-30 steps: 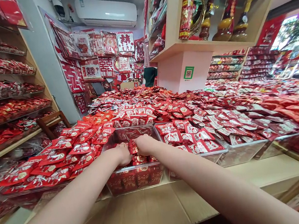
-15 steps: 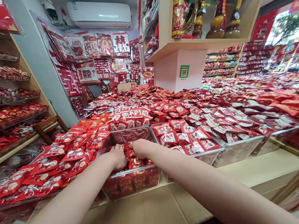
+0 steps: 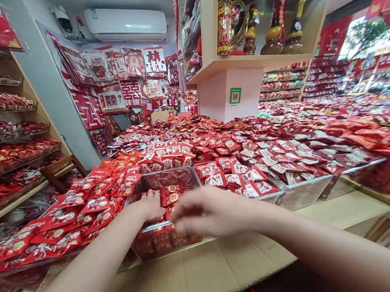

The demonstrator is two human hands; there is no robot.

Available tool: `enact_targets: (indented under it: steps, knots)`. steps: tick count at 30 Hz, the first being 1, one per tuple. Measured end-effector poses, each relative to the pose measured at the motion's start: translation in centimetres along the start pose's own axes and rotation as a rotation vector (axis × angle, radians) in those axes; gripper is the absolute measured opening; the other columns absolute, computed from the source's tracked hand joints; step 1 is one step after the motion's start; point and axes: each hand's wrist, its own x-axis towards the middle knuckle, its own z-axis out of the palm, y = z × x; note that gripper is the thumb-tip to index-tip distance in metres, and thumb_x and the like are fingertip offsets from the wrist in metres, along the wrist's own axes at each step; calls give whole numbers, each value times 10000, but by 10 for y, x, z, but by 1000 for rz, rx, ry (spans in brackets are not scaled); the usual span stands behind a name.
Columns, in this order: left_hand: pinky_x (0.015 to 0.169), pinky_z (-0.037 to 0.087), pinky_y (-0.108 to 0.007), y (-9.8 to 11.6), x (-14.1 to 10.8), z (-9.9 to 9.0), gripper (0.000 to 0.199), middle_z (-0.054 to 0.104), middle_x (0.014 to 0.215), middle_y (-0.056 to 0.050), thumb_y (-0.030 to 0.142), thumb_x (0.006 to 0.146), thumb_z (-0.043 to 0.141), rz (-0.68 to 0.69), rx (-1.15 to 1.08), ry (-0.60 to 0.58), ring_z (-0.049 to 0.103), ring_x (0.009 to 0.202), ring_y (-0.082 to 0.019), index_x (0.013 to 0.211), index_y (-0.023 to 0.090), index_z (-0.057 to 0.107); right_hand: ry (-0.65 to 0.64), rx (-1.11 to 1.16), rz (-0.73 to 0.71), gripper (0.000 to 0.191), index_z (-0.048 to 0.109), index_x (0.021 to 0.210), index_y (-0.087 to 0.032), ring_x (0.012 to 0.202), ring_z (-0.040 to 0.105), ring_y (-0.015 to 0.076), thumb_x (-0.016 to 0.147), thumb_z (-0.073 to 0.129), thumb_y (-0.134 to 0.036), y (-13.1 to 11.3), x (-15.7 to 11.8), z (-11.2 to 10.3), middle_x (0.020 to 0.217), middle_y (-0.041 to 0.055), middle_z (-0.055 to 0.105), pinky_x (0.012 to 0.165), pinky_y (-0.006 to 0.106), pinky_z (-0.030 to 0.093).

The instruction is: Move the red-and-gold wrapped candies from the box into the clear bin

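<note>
My left hand [image 3: 150, 205] reaches into a clear plastic bin [image 3: 135, 236], its fingers stretched out over the red packets along the left side. Inside that bin, small red packets with gold print [image 3: 171, 195] stand in rows, partly covered by my hands. Above the bin's front right corner is my right hand [image 3: 210, 210], blurred by motion. Its thumb and fingers look apart, and I see nothing between them.
Red packets [image 3: 93, 203] heap up left of the bin. To its right, further clear bins [image 3: 303, 193] hold red and white packets. A brown cardboard surface [image 3: 204, 275] lies in front. A wooden display cabinet [image 3: 220, 62] overhangs the counter.
My right hand has lifted out of the bin and moved right and toward me, uncovering red packets. My left hand stays in the bin. The view has shifted slightly.
</note>
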Motion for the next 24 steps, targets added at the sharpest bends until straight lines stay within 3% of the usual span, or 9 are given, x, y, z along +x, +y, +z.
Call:
enact_targets:
  steps: [2,5,8,12,16,20,24]
  knots:
    - [897,351,-511,0,1,0,382,422,1275,-87,285,814,525,-21,25,-32,432,1113,-273,1173,182,445,-74,78,3,206,621,931,-187,715,574,90,771,499,-230,-9,-44,5,823,-1,643,648,176,433]
    - [895,352,-510,-1,1,1,399,413,1281,-89,302,814,522,-21,54,-40,430,1114,-275,1184,184,433,-87,80,201,185,646,863,-212,698,568,102,743,509,-178,-4,-99,25,786,9,647,628,177,426]
    - [905,338,-518,-2,-1,-1,415,399,1294,-92,316,811,523,26,74,-17,415,1129,-282,1193,185,425,-62,117,405,177,658,803,-218,660,552,102,717,515,-160,13,-131,50,760,14,643,590,167,407]
    - [955,262,-532,3,-1,-13,436,313,1361,-86,310,822,504,215,88,62,322,1200,-292,1228,202,388,-31,322,581,171,650,765,-188,541,490,76,697,496,-158,31,-144,68,640,-3,612,480,150,350]
    - [940,304,-495,17,7,-27,397,436,1276,-76,296,808,532,429,94,37,406,1144,-259,1183,201,443,1,484,638,162,625,782,-162,424,403,44,714,481,-193,36,-143,70,593,-17,592,448,153,333]
    - [843,411,-452,32,16,-31,359,530,1146,-73,291,814,527,436,110,15,520,1005,-232,1152,190,464,-29,489,585,162,638,779,-167,485,440,56,709,493,-193,42,-143,67,620,-12,595,450,148,324]
    - [816,431,-446,43,15,-29,351,529,1131,-72,276,819,519,390,116,24,529,979,-228,1153,187,456,-71,427,508,169,664,767,-167,531,421,60,693,514,-188,50,-147,69,605,-15,566,449,135,299]
